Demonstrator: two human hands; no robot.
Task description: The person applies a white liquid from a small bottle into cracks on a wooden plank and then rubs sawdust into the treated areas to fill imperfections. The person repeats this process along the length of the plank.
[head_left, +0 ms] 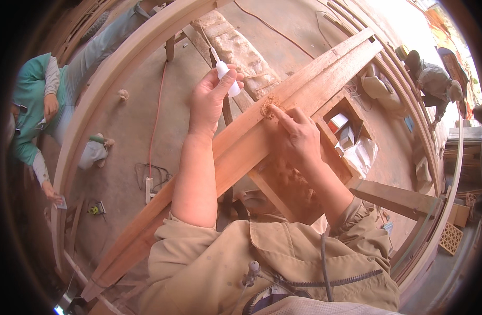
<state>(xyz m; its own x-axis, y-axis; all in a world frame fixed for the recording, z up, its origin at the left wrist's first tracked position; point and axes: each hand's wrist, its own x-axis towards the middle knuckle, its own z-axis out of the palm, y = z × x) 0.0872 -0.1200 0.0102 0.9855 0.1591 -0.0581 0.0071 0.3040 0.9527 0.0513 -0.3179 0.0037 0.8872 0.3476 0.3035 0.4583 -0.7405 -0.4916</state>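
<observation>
Raised over the far side of a long wooden beam (238, 154), my left hand (210, 94) is closed around a small white squeeze bottle (222, 69). Its thin nozzle points up and away from me. A little heap of brown sawdust (269, 106) lies on the beam, near a lengthwise step in the wood. My right hand (300, 135) reaches over the beam, its index finger stretched out and touching the sawdust. The other fingers of that hand are partly curled, and I see no tool in them. The beam runs diagonally from lower left to upper right.
An open wooden box (351, 134) with small cartons and white plastic stands right of my right hand. Curved wooden rails (75, 139) frame both sides. A person in green (36, 100) works at the left, another person (435, 79) at the far right. Cords cross the floor.
</observation>
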